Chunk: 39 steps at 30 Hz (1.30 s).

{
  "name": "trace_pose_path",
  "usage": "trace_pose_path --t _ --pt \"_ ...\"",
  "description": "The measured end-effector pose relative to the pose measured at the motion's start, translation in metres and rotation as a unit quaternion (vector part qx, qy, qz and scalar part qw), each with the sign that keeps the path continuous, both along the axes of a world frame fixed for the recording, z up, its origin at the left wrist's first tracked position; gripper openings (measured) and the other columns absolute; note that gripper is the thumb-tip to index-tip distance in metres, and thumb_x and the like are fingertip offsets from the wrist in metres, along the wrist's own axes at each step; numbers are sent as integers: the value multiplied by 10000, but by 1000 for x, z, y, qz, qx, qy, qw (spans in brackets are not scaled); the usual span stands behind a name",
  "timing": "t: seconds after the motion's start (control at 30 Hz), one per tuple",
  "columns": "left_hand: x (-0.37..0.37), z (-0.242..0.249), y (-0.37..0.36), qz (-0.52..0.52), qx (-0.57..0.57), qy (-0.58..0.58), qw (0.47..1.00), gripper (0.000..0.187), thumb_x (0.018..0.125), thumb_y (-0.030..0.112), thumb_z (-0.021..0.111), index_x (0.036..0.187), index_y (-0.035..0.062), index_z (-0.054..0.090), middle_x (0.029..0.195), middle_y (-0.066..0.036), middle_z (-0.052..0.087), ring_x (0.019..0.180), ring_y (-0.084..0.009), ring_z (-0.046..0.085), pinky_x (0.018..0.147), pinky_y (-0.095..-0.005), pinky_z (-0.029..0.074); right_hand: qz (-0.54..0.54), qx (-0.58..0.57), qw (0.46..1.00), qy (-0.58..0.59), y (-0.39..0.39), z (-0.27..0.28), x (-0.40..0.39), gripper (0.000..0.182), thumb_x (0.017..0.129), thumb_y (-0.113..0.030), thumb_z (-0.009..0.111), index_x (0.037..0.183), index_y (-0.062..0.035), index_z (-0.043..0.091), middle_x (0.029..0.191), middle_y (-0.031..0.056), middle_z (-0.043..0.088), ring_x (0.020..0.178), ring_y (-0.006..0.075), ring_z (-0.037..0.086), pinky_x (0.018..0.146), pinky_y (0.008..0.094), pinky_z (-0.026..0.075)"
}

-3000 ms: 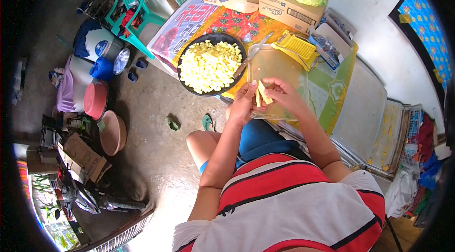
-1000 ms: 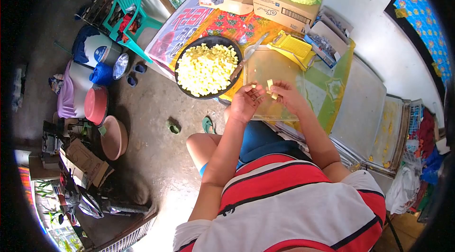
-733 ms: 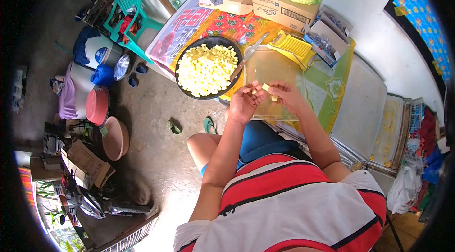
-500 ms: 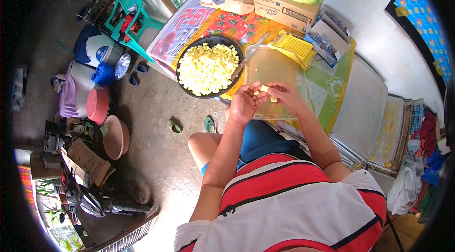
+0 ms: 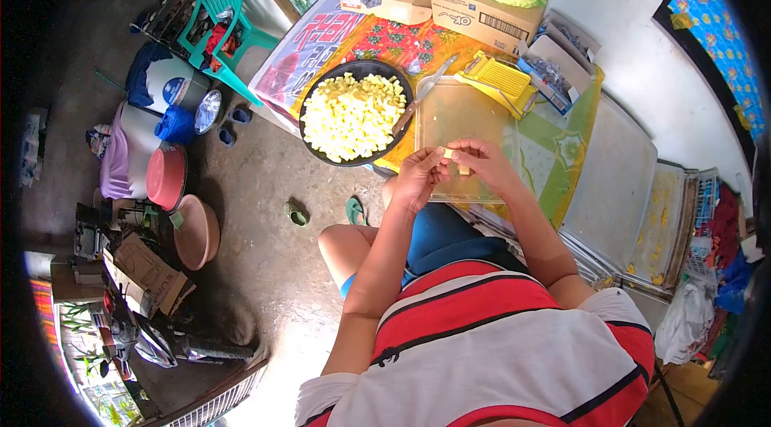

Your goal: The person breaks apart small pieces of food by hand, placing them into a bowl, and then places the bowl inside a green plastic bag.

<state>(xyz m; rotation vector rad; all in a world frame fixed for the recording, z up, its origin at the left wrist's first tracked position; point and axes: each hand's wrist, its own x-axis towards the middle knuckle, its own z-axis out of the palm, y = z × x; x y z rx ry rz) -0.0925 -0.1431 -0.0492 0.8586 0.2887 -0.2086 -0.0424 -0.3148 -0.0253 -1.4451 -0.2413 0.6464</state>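
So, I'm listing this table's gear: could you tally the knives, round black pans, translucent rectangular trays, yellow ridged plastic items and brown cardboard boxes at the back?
Knife: 1
Round black pan: 1
Translucent rectangular tray: 1
Yellow ridged plastic item: 1
Brown cardboard boxes: 2
Total: 6

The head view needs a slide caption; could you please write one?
Left hand and right hand finger pale yellow pieces near a black dish of yellow chunks.
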Motion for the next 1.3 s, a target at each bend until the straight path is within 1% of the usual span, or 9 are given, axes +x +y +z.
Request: trace_pose_path --t 0.17,0.4,0.47,0.5,0.6,0.67,0.87,1.1,1.3 --pt "-3 4 1 -5 -48 10 999 163 898 188 589 918 25 593 783 -54 647 640 -133 614 632 -275 525 0 9 1000 22 1 3 -1 282 867 -206 641 1100 -49 621 920 -5 638 738 49 552 620 221 478" --pt "-3 5 3 8 -133 -2 991 272 911 296 518 949 39 598 868 -102 647 693 -183 633 675 -327 541 -51 81 993 76 1 -2 0 268 851 -165 661 1091 -57 610 885 -17 612 739 58 557 604 228 494" --pt "-2 1 6 8 -146 -4 989 297 916 323 503 964 45 595 881 -105 644 697 -190 635 677 -334 543 -49 80 993 77 -1 -6 1 278 850 -188 661 1091 -64 598 882 -4 613 775 81 574 620 242 503" --pt "-1 -2 7 10 -138 -2 990 293 914 320 510 971 45 592 872 -100 642 689 -186 631 669 -332 543 -48 80 993 77 -1 -7 2 284 850 -200 660 1091 -67 592 880 3 613 792 92 582 628 250 507" --pt "-2 -3 7 11 -92 1 996 271 907 302 541 981 44 583 847 -80 636 661 -167 618 629 -316 539 -51 83 992 83 -1 -6 2 201 847 -161 666 1016 -71 605 861 -13 601 742 68 567 603 233 502" --pt "-3 5 4 1 -32 -6 999 248 896 281 580 974 46 579 830 -65 629 637 -145 608 586 -294 533 -43 68 994 68 -1 -5 2 209 844 -160 669 1020 -69 606 861 -12 605 732 68 568 601 233 501" --pt "-3 8 -5 -14 18 -15 1000 194 864 219 651 932 53 575 779 -23 614 569 -90 566 498 -226 486 -28 57 997 51 1 -7 2 192 837 -155 677 998 -68 618 850 -17 610 697 63 562 589 227 493" --pt "-4 6 -4 -19 8 -21 1000 167 879 199 624 931 47 577 779 -25 616 565 -94 554 509 -244 477 -26 65 996 59 2 2 -1 175 834 -153 679 976 -66 626 849 -12 614 692 57 553 586 219 488" --pt "-5 13 -2 -6 -58 3 998 194 857 222 594 935 44 579 820 -42 625 610 -133 583 563 -297 513 -35 98 990 96 1 -4 1 207 864 -154 643 1044 -53 634 880 -4 625 732 69 581 598 220 490"
